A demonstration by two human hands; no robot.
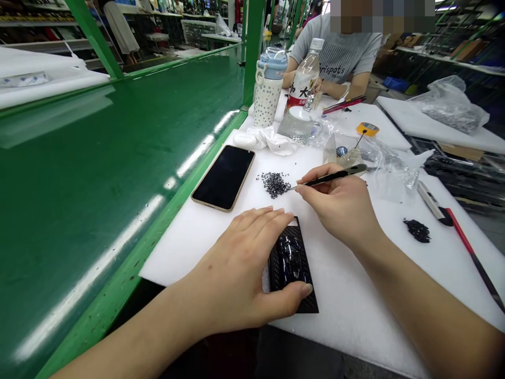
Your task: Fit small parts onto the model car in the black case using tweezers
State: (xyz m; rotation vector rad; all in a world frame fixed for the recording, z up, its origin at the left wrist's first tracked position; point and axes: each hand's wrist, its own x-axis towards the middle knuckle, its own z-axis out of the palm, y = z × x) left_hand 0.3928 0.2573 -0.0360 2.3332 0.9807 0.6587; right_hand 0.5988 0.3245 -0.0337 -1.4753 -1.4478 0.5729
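Now, tweezers [330,177] in right hand [339,209], tips beside black beads [274,185]

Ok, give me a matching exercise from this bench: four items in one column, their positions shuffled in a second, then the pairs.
Items:
1. Smartphone
2. Black tweezers
3. Black textured panel
4. Dotted bottle with blue lid

Positions:
A. Pinched in the right hand
B. Pressed under the left hand
C. Standing beside a clear plastic bottle
D. Lying screen up near the green bench edge

Pairs: 1-D, 2-A, 3-B, 4-C
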